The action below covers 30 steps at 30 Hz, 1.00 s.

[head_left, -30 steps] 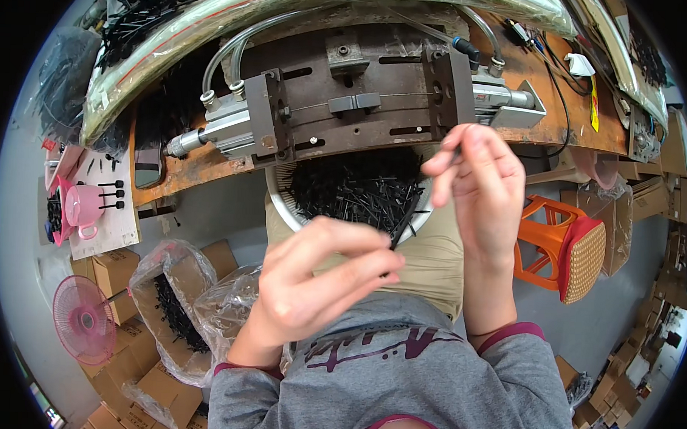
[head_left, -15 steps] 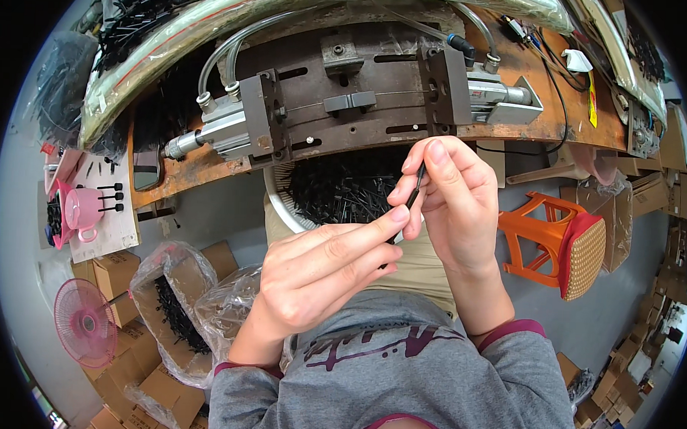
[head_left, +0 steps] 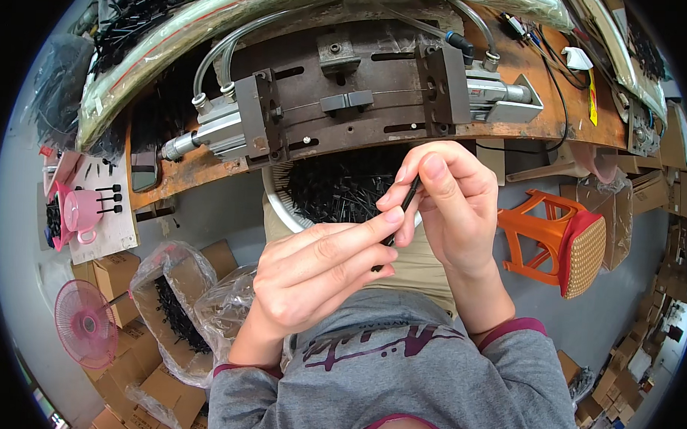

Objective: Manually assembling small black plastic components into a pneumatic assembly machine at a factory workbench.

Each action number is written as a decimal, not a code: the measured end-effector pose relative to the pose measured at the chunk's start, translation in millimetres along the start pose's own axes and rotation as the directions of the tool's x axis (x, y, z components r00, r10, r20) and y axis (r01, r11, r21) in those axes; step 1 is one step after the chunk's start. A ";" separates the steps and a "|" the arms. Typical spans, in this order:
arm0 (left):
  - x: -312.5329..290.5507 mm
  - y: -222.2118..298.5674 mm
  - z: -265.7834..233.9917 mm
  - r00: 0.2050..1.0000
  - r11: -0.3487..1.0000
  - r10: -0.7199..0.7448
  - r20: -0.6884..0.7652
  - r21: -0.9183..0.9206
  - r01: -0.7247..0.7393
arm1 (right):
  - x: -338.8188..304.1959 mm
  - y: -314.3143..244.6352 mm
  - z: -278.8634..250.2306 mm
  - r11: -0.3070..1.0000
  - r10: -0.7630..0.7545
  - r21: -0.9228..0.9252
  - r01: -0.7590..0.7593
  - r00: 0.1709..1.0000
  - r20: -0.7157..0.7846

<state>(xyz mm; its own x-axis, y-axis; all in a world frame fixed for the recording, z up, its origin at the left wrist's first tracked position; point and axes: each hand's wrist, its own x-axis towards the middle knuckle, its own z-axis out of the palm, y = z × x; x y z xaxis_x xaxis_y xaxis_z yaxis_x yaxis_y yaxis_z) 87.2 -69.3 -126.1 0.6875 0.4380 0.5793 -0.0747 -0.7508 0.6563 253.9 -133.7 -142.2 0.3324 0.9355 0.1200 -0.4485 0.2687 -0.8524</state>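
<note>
Between both hands, over my lap, a slim black rod-shaped piece (head_left: 410,196) is held at a slant. My left hand (head_left: 311,270) is closed on its lower part, with the index finger and thumb along it and a dark end showing below the fingers. At the upper end, my right hand (head_left: 457,207) pinches it between thumb and fingertips, which hide the tip. Beyond the hands, a pale basket (head_left: 278,208) holds a heap of similar black pieces (head_left: 341,188).
On the wooden bench stands a dark metal fixture (head_left: 310,85) with an air cylinder (head_left: 218,131) at the left and another (head_left: 499,93) at the right. An orange stool (head_left: 543,233) stands at right. At left are a pink cup (head_left: 81,209), a pink fan (head_left: 86,321) and a plastic-lined carton (head_left: 171,284).
My right fingertips have come slightly down and toward my left hand along the black piece. The thin upper section that showed before is now hidden. My left hand has barely shifted.
</note>
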 end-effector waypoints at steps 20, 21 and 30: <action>-5.3 -9.8 4.5 0.998 0.988 0.048 -0.043 0.151 -0.041 | 1.0 3.2 -3.8 0.974 0.225 -0.036 -0.223 0.972 0.073; -5.8 -10.3 4.6 0.998 0.986 0.049 -0.046 0.160 -0.041 | 0.6 4.1 -5.1 0.966 0.259 -0.042 -0.257 0.963 0.069; 6.7 -55.1 23.4 0.994 0.846 0.011 -0.107 0.530 0.048 | -9.6 8.7 -16.5 0.902 0.176 -0.370 -0.223 0.972 -0.158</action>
<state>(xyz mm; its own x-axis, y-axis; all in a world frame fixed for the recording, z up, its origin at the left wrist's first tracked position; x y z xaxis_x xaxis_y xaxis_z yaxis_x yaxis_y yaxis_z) 112.8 -36.6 -169.7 0.6051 0.4800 0.6352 0.3528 -0.8769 0.3266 260.4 -144.0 -159.2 0.3753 0.9199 -0.1138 -0.1719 -0.0516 -0.9838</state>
